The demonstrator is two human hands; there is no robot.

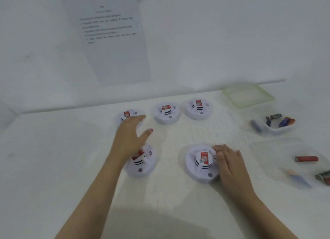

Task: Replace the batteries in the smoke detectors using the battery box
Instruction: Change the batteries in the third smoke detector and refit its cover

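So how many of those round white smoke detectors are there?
5 round white plastic smoke detectors. Back row: left one, partly behind the left hand, middle one, right one. Front: left one under the left wrist, right one touched by the right hand.

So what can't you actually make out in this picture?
Head view:
- Printed sheet: text too blurred to read.
- Far-left smoke detector: partly hidden by the left hand.
- Dark battery at right edge: cut off by the frame.
- Right hand on near-right smoke detector: gripping or resting, unclear from blur.
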